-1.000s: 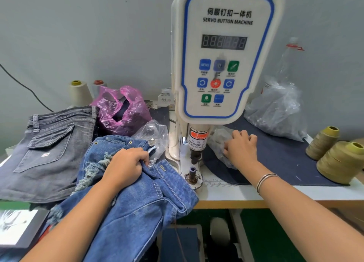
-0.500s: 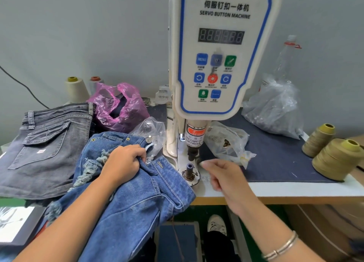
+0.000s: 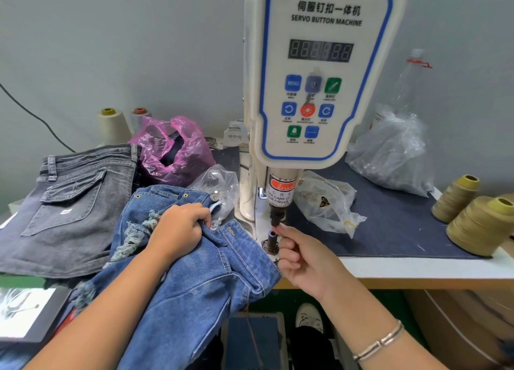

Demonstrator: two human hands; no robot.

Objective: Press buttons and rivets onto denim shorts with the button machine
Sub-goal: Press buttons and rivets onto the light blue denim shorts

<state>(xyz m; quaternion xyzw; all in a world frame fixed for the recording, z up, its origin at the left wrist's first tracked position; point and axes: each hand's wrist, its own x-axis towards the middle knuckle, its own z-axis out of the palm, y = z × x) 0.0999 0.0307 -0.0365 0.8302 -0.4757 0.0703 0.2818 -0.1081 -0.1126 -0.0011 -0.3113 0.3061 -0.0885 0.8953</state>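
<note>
the right hand (image 3: 303, 261) pinches its fingertips together right at the lower die (image 3: 271, 240) under the button machine (image 3: 319, 72), apparently seating a small part too tiny to make out, so it should sit square and the fingers should clear before any press. the left hand (image 3: 178, 230) grips the blue denim shorts (image 3: 194, 280), bunched just left of the die, ready to slide over.

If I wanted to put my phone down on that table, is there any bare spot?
Yes: the dark mat lies bare between the small clear bag and the olive thread cones. The left side is crowded with grey shorts, blue shorts and a pink bag.
</note>
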